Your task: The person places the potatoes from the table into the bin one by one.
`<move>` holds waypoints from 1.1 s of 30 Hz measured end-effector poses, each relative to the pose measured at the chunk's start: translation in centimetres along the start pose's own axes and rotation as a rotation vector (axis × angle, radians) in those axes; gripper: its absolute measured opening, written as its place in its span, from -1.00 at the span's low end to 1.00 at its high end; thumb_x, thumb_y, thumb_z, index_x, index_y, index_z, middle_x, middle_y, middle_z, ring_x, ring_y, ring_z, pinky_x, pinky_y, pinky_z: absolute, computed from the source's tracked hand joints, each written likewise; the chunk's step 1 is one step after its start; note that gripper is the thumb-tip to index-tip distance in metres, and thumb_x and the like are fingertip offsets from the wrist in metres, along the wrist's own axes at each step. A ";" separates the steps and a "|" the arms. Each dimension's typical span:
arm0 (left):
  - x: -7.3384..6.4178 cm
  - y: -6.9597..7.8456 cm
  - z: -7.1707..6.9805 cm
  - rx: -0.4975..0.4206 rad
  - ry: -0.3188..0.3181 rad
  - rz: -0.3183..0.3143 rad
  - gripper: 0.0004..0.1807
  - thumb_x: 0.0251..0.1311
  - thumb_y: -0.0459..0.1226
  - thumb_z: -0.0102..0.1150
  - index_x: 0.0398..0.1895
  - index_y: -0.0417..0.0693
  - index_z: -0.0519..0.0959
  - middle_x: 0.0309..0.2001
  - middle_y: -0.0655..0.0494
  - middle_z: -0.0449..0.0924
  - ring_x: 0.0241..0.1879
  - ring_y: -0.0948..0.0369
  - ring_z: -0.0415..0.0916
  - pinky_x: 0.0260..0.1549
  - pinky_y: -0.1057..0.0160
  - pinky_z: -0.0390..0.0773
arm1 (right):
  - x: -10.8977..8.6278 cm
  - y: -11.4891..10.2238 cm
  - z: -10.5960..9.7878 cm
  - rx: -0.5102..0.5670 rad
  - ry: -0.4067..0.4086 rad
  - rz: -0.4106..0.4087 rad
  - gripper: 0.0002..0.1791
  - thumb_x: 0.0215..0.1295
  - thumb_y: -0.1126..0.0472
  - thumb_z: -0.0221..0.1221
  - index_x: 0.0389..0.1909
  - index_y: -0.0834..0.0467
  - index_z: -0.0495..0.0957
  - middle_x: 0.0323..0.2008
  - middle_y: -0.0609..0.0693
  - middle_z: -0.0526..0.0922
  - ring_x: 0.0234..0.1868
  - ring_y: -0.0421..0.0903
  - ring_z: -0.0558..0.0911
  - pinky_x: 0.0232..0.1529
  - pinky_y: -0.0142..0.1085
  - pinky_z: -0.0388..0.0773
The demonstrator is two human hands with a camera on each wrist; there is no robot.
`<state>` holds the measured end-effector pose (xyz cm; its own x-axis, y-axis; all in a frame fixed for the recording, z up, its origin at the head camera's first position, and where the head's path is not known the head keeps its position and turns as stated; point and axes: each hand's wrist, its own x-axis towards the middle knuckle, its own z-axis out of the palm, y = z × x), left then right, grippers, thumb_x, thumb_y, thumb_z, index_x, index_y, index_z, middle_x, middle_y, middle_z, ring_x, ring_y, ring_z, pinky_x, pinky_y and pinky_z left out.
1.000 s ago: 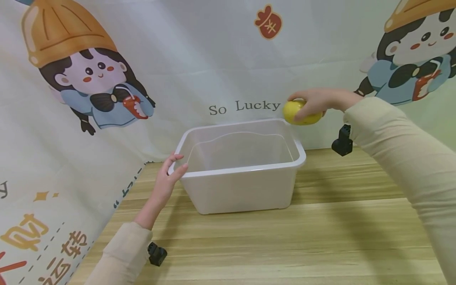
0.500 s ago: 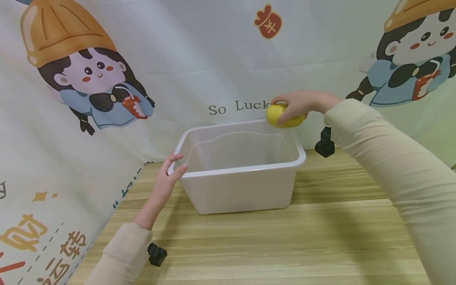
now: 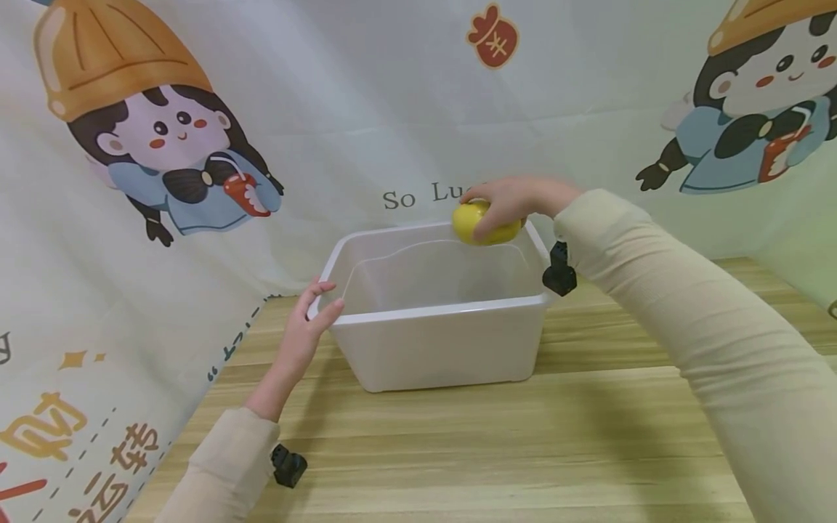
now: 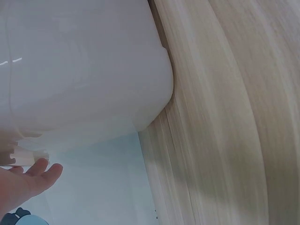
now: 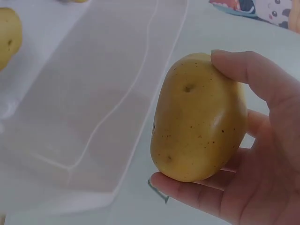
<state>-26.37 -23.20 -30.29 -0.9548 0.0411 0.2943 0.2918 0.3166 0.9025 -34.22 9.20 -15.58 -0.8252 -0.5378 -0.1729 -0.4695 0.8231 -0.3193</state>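
Note:
A white plastic bin (image 3: 431, 349) stands upright on the table in the head view. My left hand (image 3: 307, 323) grips its left rim, thumb and fingers at the corner; in the left wrist view that hand (image 4: 28, 185) shows only partly, beside the bin wall (image 4: 84, 61). Above the bin's back right part, my right hand (image 3: 513, 203) holds a yellow potato (image 3: 467, 221). The right wrist view shows the speckled potato (image 5: 199, 122) between the thumb and fingers of that hand (image 5: 262, 154). Another potato (image 5: 8, 37) lies inside the bin, cut off by the frame edge.
The wood-grain table (image 3: 445, 450) extends in front and to both sides of the bin. A printed cloth (image 3: 366, 87) hangs close behind it and on the left. Small black camera mounts (image 3: 560, 270) stick out from both wrists.
My right hand has carried the potato leftward and slightly down, from beyond the bin's right back corner to above its opening. The left hand and the bin have stayed put.

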 end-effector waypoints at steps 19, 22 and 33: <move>-0.1 0.2 0.3 -0.017 0.003 0.001 -0.52 0.24 -0.25 -0.03 0.18 -0.29 0.22 0.45 -0.02 -0.22 0.41 0.00 -0.27 0.32 -0.01 -0.03 | 1.7 -2.2 2.0 0.035 -0.012 -0.018 -0.24 0.07 0.02 0.17 0.33 -0.06 0.11 0.16 0.07 0.29 0.01 0.02 0.33 -0.14 -0.17 0.46; -0.1 0.2 0.3 -0.022 0.005 0.004 -0.52 0.24 -0.25 -0.03 0.17 -0.30 0.22 0.45 -0.03 -0.22 0.41 -0.01 -0.27 0.32 -0.01 -0.03 | 1.8 -2.3 2.2 0.047 -0.010 -0.016 -0.23 0.07 0.02 0.18 0.33 -0.05 0.11 0.17 0.05 0.29 0.01 0.01 0.34 -0.15 -0.18 0.46; -0.1 0.3 0.3 -0.025 0.006 0.004 -0.52 0.24 -0.26 -0.03 0.17 -0.30 0.22 0.45 -0.04 -0.22 0.41 -0.01 -0.28 0.32 -0.01 -0.04 | 2.1 -2.5 2.7 0.020 -0.028 -0.033 -0.26 0.11 0.04 0.17 0.33 -0.04 0.13 0.16 0.07 0.34 0.00 0.00 0.38 -0.13 -0.17 0.48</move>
<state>-26.19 -22.81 -30.17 -0.9533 0.0368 0.2999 0.2972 0.2930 0.9087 -33.93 5.51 -17.64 -0.8000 -0.5697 -0.1884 -0.4897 0.8012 -0.3439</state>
